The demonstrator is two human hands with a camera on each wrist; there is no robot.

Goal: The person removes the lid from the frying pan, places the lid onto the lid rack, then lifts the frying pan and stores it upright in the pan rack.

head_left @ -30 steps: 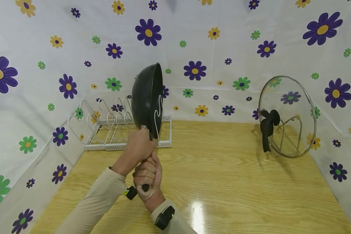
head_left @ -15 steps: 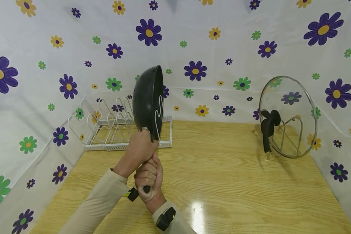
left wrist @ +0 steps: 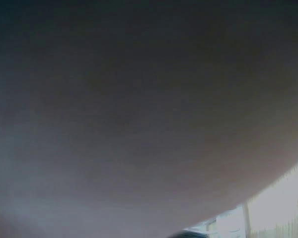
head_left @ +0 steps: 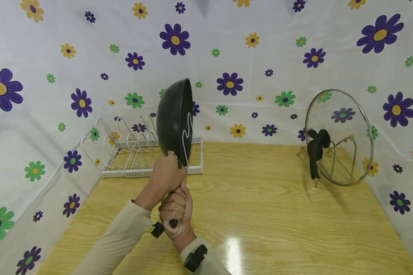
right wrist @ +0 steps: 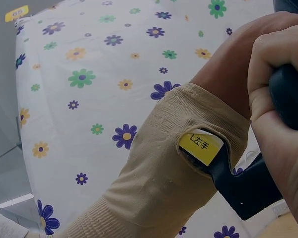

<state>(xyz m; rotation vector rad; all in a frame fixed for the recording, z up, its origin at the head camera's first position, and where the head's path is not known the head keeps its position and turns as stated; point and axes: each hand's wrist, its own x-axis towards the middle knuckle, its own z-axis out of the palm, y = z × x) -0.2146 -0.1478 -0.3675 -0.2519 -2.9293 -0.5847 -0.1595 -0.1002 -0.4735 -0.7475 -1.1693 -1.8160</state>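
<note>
A black wok [head_left: 173,118] stands tilted on its side at the right end of the white wire dish rack [head_left: 137,173], its bowl facing right. One wire loop [head_left: 185,133] of the rack crosses in front of the bowl's opening. My left hand [head_left: 165,173] grips the wok's handle close to the bowl. Just below it, my right hand [head_left: 174,208] wraps the lower part of the handle, whose dark end [right wrist: 290,96] pokes out of the fist in the right wrist view. A close blurred surface fills most of the left wrist view.
At the right, a glass lid [head_left: 344,114] with a black knob [head_left: 314,149] leans upright in a small metal wire stand [head_left: 352,160]. Both stand on a wood-grain table [head_left: 261,202]. A flower-print sheet [head_left: 206,23] walls the table's back and sides.
The wok and both hands have sunk slightly in the head view and drifted a little to the right. Both hands keep their grip on the handle. The lid and racks stay put.
</note>
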